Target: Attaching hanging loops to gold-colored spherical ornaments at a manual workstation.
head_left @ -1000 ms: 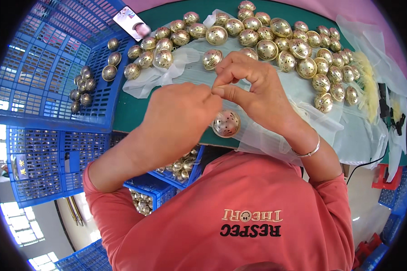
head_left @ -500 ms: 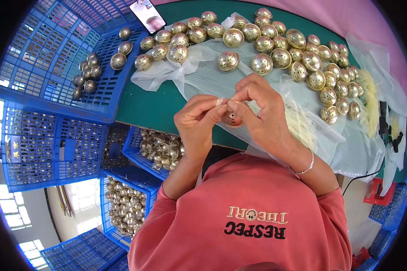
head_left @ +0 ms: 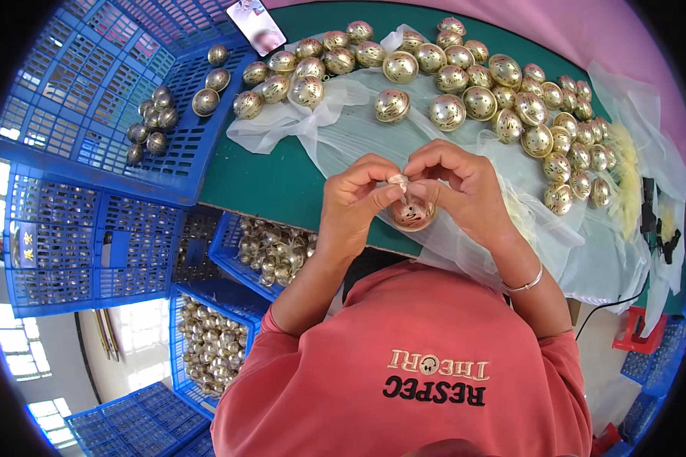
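Observation:
Over the near edge of the table, my two hands meet at the top of a shiny gold ball ornament (head_left: 413, 216) with dark markings. A short pale ribbon (head_left: 398, 181) stands up from it, pinched between the thumb and fingers of my left hand (head_left: 351, 204). My right hand (head_left: 465, 190), closed in a pinch, works at the ribbon's base, its fingertips against my left ones. The ball sits just below the fingertips, partly covered by my right thumb. How the ribbon joins the ball is hidden.
Many similar balls (head_left: 479, 103) spread over sheer white cloth (head_left: 351, 137) on the green table (head_left: 244, 175). A phone (head_left: 257, 27) lies behind a blue crate (head_left: 122, 171) with several balls. Filled crates (head_left: 251, 327) stand lower left; yellowish strands (head_left: 625, 179) lie right.
Both hands have shifted slightly right and nearer to me with the ball. More of the ball shows below my fingers, and the ribbon now stands bunched upright.

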`<state>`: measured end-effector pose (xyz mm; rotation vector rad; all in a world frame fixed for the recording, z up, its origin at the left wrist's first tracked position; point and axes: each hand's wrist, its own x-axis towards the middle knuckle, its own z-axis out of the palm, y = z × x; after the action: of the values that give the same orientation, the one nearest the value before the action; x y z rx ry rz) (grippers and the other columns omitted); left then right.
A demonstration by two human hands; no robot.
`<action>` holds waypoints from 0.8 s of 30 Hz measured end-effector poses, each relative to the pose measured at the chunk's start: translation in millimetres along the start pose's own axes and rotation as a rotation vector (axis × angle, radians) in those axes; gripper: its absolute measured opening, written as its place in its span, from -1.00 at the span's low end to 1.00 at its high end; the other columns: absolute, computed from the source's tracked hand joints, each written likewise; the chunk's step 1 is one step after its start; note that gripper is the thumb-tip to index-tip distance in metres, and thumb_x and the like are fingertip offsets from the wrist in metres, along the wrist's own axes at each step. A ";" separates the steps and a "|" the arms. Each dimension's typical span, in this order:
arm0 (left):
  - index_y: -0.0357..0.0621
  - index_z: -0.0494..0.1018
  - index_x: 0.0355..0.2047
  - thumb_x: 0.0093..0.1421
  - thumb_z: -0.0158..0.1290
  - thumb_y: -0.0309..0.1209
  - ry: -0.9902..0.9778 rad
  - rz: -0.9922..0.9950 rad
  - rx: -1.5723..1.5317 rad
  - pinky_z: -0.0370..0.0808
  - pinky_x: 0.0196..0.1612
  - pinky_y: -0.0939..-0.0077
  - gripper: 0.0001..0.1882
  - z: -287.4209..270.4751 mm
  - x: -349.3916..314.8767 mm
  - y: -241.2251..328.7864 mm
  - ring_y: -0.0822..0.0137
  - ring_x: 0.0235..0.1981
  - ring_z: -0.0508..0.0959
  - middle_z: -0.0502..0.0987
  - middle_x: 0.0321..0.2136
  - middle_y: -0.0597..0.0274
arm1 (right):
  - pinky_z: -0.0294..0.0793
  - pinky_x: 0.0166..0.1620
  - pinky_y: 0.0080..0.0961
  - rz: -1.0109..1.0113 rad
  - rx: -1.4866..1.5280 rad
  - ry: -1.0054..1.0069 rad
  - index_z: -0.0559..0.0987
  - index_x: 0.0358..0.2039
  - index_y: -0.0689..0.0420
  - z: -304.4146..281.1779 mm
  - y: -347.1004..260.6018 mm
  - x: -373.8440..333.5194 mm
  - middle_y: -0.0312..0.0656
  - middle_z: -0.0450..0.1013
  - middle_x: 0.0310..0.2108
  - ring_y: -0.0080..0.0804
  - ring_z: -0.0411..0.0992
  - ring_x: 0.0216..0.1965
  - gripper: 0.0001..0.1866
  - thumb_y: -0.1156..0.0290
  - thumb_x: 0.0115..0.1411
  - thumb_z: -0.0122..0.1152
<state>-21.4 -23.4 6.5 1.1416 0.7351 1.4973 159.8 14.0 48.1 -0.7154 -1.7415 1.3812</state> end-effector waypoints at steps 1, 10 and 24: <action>-0.33 0.54 -0.35 0.10 0.17 -0.60 -0.018 -0.044 -0.028 0.43 -0.20 0.60 -0.91 -0.6 0.0 -3.7 0.46 -0.28 0.48 0.48 -0.32 0.23 | 0.43 -0.11 -0.57 0.030 0.034 0.008 0.57 -0.25 0.26 -0.7 3.9 -1.8 -0.24 0.42 -0.26 -0.52 0.41 -0.21 -0.84 0.57 0.12 0.26; -0.32 0.56 -0.39 0.08 0.19 -0.57 -0.079 -0.146 -0.020 0.43 -0.20 0.61 -0.91 -3.1 -1.0 -14.1 0.46 -0.29 0.49 0.51 -0.33 0.23 | 0.39 -0.19 -0.62 0.054 0.014 0.074 0.57 -0.27 0.25 -0.7 13.9 -16.7 -0.27 0.43 -0.27 -0.56 0.39 -0.25 -0.84 0.57 0.10 0.29; -0.34 0.56 -0.41 0.09 0.17 -0.58 0.001 -0.134 0.239 0.46 -0.28 0.63 -0.94 -1.8 -2.7 -17.0 0.50 -0.37 0.52 0.58 -0.39 0.21 | 0.36 -0.27 -0.61 -0.027 -0.319 0.165 0.47 -0.38 0.21 11.4 34.4 -17.1 -0.26 0.41 -0.37 -0.55 0.35 -0.34 -0.91 0.59 0.11 0.21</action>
<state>-16.7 -21.6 -10.0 1.2429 0.9924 1.3229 157.9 2.6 9.7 -0.9459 -1.8490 1.0045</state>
